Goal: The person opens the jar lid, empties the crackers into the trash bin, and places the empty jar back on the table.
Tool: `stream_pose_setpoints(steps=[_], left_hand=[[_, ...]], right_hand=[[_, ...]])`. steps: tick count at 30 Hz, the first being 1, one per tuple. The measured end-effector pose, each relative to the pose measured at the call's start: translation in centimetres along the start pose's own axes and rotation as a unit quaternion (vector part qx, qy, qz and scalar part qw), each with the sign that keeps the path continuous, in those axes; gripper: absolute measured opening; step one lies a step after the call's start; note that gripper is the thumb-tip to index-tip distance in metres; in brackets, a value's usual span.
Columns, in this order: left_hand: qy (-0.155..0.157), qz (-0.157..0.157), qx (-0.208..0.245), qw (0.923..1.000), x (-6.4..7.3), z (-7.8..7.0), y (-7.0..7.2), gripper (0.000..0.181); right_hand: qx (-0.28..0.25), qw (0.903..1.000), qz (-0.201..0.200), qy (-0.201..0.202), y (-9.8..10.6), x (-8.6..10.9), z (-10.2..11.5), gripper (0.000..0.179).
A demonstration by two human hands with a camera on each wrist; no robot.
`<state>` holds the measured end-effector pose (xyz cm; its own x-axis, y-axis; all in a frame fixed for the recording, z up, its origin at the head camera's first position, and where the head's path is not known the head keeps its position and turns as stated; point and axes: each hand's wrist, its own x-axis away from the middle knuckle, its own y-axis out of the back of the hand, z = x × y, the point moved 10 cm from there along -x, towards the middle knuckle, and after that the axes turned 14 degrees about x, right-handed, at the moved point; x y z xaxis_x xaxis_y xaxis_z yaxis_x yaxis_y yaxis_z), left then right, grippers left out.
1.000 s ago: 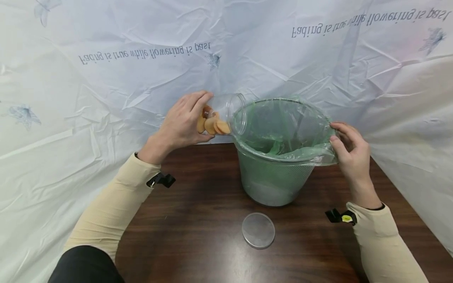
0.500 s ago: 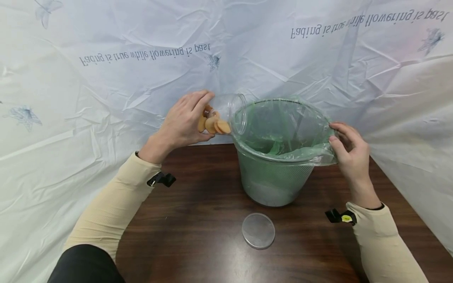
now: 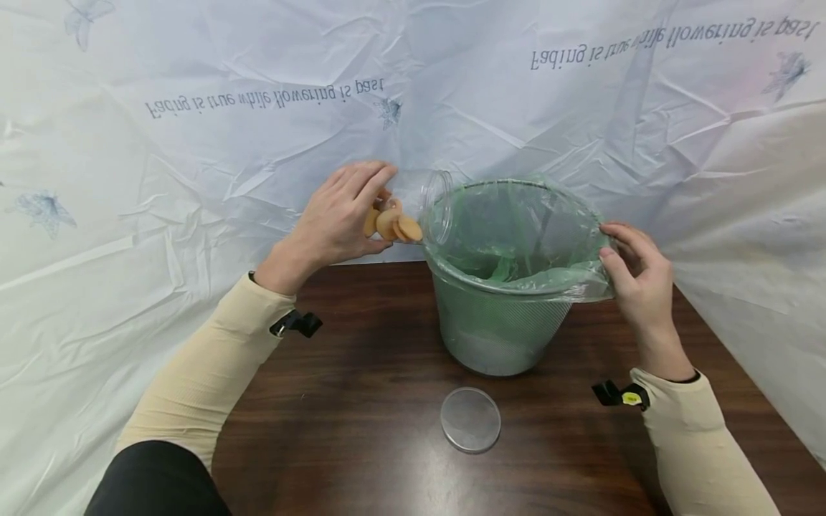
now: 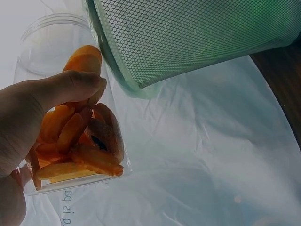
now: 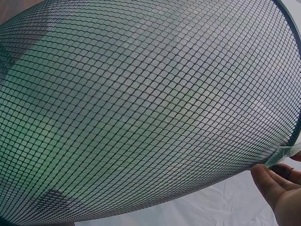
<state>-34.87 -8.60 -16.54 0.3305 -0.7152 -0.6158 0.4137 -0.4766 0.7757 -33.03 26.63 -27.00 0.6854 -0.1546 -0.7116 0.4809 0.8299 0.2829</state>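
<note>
My left hand [image 3: 338, 218] grips a clear plastic jar [image 4: 51, 47] round its base end, tilted on its side. Its lidless mouth lies at the left rim of a mesh trash can [image 3: 503, 330]. Inside the jar are several round, flat orange-tan pieces [image 3: 396, 223] that look like cookies or dried slices. A thin green bag [image 3: 548, 283] lines the can and folds over its rim. At the can's right side, my right hand [image 3: 642, 287] pinches the bag's edge between thumb and fingers; the right wrist view shows those fingertips [image 5: 263, 181] beside the mesh.
A round clear lid [image 3: 471, 421] lies flat on the dark wooden table [image 3: 361, 459] in front of the can. White sheeting [image 3: 258, 43] with printed words and flowers hangs behind and at both sides, close to the can and the jar.
My left hand has shifted slightly to the right and up with the jar, and the pieces in it have moved slightly. My right hand stays at the bag's edge.
</note>
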Motion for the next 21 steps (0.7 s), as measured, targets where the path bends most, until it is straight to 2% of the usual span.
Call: stream_pose_setpoints(steps=[14, 21], left_hand=[[-0.006, 0.002, -0.01, 0.9999, -0.3, -0.1, 0.0, 0.097], [-0.02, 0.007, -0.031, 0.9993, -0.5, -0.4, 0.0, 0.098]], right_hand=[[-0.009, 0.9999, 0.001, 0.007, -0.1, 0.1, -0.1, 0.032], [-0.012, 0.9999, 0.001, 0.008, 0.0, 0.1, 1.4, 0.032]])
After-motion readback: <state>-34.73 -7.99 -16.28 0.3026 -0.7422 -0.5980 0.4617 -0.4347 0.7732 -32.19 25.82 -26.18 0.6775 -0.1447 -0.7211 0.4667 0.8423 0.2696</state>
